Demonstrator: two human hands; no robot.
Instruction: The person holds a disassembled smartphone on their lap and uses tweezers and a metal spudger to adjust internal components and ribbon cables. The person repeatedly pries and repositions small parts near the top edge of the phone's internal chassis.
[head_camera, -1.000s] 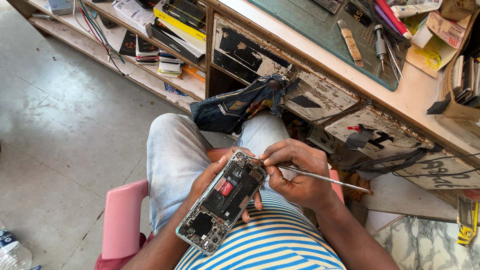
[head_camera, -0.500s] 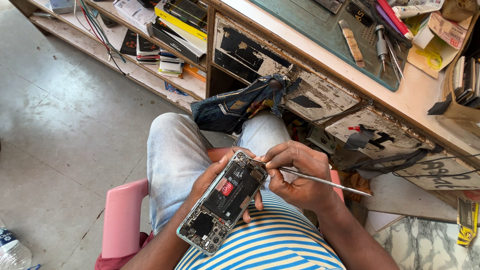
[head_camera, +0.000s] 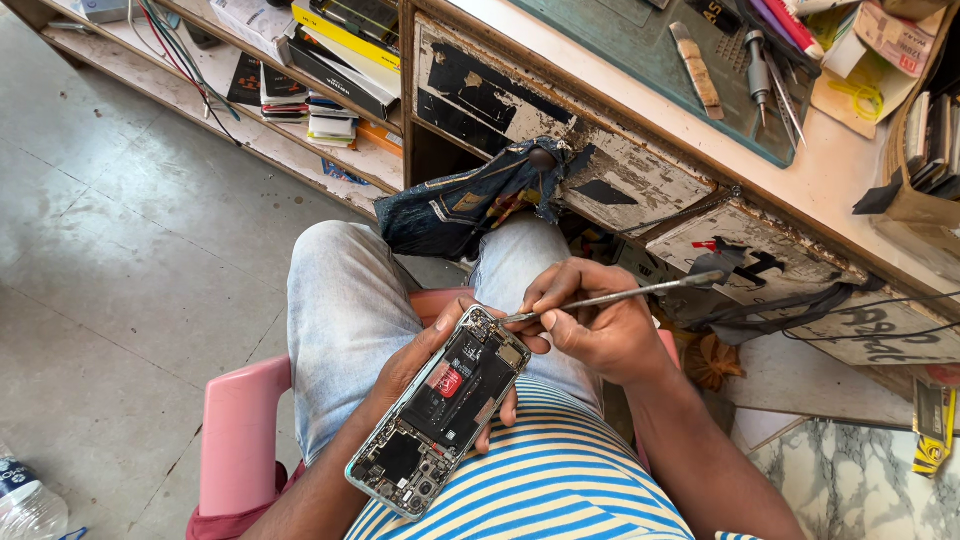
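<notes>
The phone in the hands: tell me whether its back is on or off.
Off. The phone in the left hand shows bare boards and black battery; the right hand sets a metal pry tool against its top edge.

Left hand (head_camera: 425, 355) cupped palm-up, right hand (head_camera: 595, 325) pinching, fingers curled, forearms converging

opened phone (head_camera: 440, 415), back off, circuitry exposed, tilted diagonally over the lap; thin metal tool (head_camera: 620, 296) touching its top edge.
</notes>
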